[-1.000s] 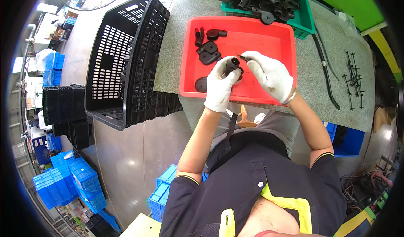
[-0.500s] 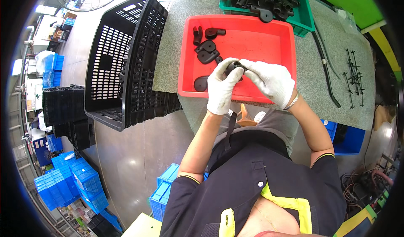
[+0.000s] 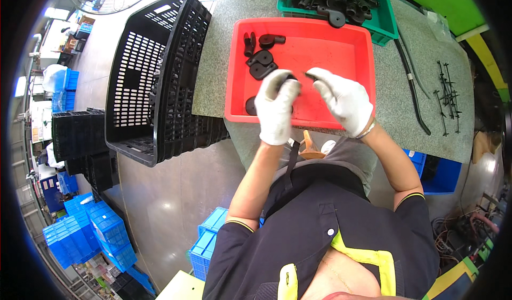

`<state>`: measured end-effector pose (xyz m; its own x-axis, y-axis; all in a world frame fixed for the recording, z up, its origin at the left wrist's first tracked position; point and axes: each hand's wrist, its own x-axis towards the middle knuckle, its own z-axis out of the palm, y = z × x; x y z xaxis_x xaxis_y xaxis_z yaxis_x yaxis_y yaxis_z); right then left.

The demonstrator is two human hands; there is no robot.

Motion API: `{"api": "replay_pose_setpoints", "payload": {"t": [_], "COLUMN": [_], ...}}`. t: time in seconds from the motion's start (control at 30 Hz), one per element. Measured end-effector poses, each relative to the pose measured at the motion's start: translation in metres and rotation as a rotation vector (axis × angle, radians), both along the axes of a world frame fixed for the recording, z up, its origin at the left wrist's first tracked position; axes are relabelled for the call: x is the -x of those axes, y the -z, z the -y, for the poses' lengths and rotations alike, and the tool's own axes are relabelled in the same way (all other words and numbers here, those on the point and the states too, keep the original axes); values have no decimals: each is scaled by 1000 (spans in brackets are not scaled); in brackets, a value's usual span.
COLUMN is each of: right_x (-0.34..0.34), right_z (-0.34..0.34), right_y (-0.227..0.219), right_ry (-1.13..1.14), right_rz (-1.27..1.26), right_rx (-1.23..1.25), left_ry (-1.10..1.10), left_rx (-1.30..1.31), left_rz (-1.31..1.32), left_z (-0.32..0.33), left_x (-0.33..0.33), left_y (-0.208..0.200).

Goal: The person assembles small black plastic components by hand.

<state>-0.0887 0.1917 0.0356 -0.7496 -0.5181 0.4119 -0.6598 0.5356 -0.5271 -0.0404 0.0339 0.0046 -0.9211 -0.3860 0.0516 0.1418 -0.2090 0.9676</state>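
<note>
Both of my hands wear white gloves and hover over a red tray (image 3: pixel 314 120). My left hand (image 3: pixel 276 108) is closed round a black plastic part (image 3: pixel 288 78), mostly hidden by the fingers. Apart from it, to the right, my right hand (image 3: pixel 344 102) is closed in a pinch; something small and dark (image 3: pixel 310 76) shows at its fingertips, too blurred to name. Several black plastic parts with rounded ends (image 3: pixel 262 64) lie along the left side of the tray. One more black part (image 3: pixel 251 106) is half covered by my left hand.
Behind the red tray stands a green bin (image 3: pixel 388 17) heaped with black parts. A tall black slotted crate (image 3: pixel 165 87) stands left of the speckled table (image 3: pixel 426 116). At right lie a black bent tube (image 3: pixel 413 87) and several thin black rods (image 3: pixel 449 100).
My hands were together on one black part and have moved apart. The left has shifted slightly left with the part; the right has drawn away with a small dark thing at its fingertips.
</note>
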Motion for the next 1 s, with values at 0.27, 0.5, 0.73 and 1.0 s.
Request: {"api": "replay_pose_setpoints", "payload": {"t": [0.27,0.5,0.73,1.0], "right_x": [34,55,63,12], "right_z": [8,59,44,29], "right_y": [41,61,77,4], "right_ry": [-18,-80,-51,168], "right_rz": [256,224,580,595], "right_rx": [-292,-433,-175,231], "left_ry": [-816,-719,-354,64], "left_rx": [749,1349,282,-78], "left_rz": [-19,500,34,244], "left_z": [189,255,105,5], "left_x": [-8,-35,-26,-19], "left_y": [-31,-25,-24,-5]}}
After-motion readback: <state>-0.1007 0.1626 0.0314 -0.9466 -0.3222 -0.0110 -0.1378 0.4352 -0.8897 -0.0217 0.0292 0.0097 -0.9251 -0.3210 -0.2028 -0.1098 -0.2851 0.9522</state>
